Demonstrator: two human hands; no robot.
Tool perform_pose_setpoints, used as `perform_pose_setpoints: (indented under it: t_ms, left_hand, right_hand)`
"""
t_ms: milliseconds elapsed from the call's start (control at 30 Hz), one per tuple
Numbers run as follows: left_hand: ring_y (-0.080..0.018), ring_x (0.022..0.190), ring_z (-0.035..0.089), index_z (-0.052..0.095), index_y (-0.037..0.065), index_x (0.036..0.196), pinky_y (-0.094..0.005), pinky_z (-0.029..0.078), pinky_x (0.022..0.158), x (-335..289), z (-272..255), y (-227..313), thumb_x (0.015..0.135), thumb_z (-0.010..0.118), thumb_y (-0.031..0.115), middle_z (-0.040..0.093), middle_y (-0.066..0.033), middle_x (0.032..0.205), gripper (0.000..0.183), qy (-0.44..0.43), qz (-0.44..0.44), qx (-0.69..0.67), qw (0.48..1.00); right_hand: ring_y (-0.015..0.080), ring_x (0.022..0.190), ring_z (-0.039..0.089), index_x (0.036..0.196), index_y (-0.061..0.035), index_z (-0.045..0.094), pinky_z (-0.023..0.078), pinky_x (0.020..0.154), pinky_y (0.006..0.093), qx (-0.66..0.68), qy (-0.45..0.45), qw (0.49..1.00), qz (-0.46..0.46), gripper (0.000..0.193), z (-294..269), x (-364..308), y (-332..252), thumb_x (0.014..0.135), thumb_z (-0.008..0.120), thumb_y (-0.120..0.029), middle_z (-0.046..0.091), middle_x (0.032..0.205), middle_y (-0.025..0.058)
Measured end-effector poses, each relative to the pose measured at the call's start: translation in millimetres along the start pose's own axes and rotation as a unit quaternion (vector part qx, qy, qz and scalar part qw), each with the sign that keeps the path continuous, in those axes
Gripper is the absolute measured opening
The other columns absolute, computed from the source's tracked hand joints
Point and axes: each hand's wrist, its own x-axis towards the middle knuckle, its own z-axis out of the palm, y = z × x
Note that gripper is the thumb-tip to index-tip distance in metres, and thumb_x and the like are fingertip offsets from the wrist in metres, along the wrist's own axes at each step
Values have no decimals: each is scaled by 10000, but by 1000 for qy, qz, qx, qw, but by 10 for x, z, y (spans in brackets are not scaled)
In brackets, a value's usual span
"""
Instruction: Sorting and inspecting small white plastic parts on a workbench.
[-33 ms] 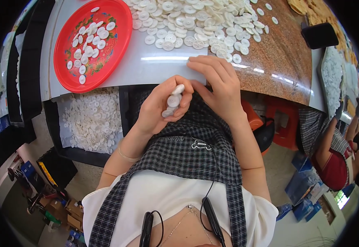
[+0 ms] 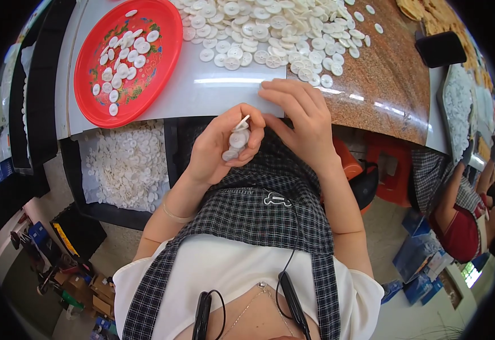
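Several small white plastic discs (image 2: 238,139) sit in my left hand (image 2: 206,148), whose fingers are curled round them just off the table's front edge. One disc at the top is tilted nearly edge-on beside the thumb and forefinger. My right hand (image 2: 307,116) hovers by the table edge with its fingers stretched out and its thumb close to the left fingertips. I see nothing held in it. Beyond the hands spreads a large pile of similar white discs (image 2: 281,25). To the left, a round red plate (image 2: 167,71) with a flowered middle carries more discs.
Below the plate, a black-rimmed bin (image 2: 171,153) holds many white pieces. The table (image 2: 219,90) is grey on the left and brown speckled on the right. A dark phone-like object (image 2: 441,50) lies at the far right. Red stools (image 2: 388,170) and another person (image 2: 457,226) are on the right.
The top disc in my left hand has turned from lying flatter to nearly edge-on. Both hands have otherwise hardly moved.
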Motion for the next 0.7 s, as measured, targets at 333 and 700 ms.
perform_pose_setpoints:
  t_ms: [333, 700]
  left_hand:
    - [-81, 548, 450, 517, 26, 976, -171, 304, 363, -3, 69, 2, 956, 498, 215, 520, -85, 833, 190, 38, 14, 65, 997]
    - [-43, 538, 412, 555, 16, 1106, -173, 283, 389, -3, 83, -58, 1034, 304, 486, 504, -5, 801, 538, 6, -39, 72, 997]
  right_hand:
    - [153, 819, 654, 1016, -43, 627, 521, 749, 265, 190, 74, 964, 172, 260, -21, -249, -93, 788, 719, 42, 673, 951, 80]
    - [133, 840, 648, 1082, -16, 545, 503, 762, 253, 387, 32, 886, 253, 238, -74, 21, -232, 869, 647, 14, 707, 954, 83]
